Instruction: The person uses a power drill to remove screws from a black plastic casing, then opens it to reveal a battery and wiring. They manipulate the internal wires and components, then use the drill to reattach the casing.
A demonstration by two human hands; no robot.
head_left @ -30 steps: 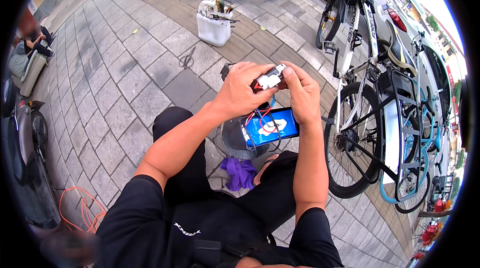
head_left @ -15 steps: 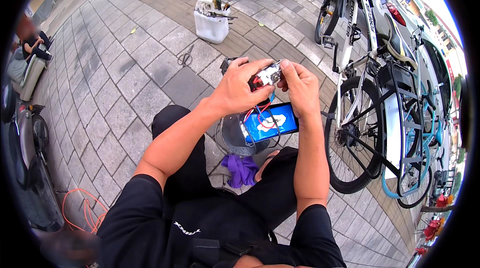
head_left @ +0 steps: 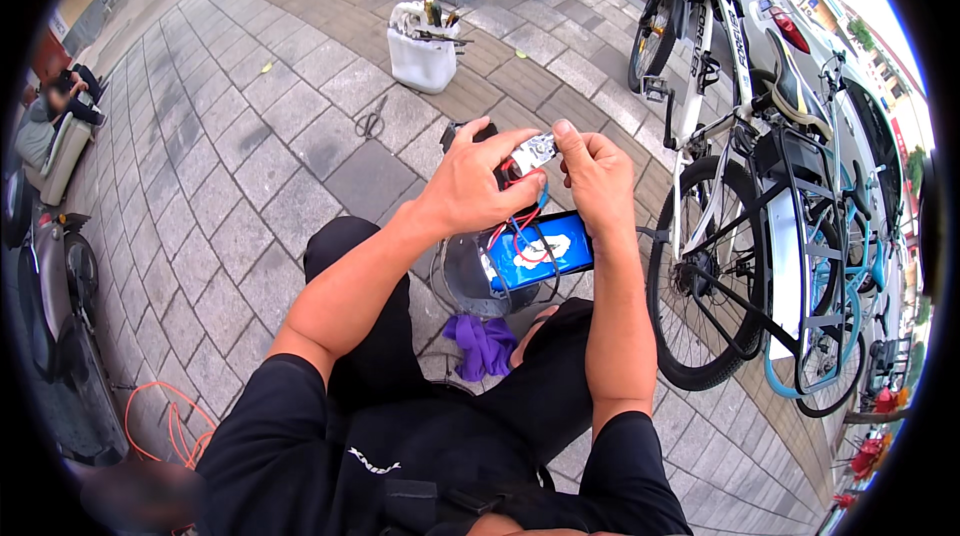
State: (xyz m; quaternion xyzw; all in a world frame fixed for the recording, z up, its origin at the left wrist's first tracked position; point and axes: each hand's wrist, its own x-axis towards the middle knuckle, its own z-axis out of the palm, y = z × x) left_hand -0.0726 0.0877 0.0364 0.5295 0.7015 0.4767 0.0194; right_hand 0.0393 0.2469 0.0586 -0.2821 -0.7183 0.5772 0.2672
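Note:
My left hand (head_left: 470,181) is closed around a small electrical part (head_left: 533,153) with a silvery-white plate and red wires at its near end. I cannot make out its exact kind. The thumb and fingers of my right hand (head_left: 597,171) pinch its far right end; what lies between those fingertips is hidden. Just below, a blue-wrapped battery pack (head_left: 575,244) with a white mark rests by a dark rounded casing (head_left: 475,281). Red, blue and black wires (head_left: 520,231) run up from it toward my left hand. Behind that hand a black piece (head_left: 452,136) shows in part.
A purple cloth (head_left: 482,344) lies by my foot. Beyond my hands are scissors (head_left: 370,121) and a cut white jug (head_left: 420,66) of tools. Parked bicycles (head_left: 710,266) stand close on the right; a scooter (head_left: 60,316) and an orange cable (head_left: 165,416) are at left.
The small part has turned slightly in my hands, and its silvery plate shows more fully. My right fingers have shifted a little left. The battery pack stays in place.

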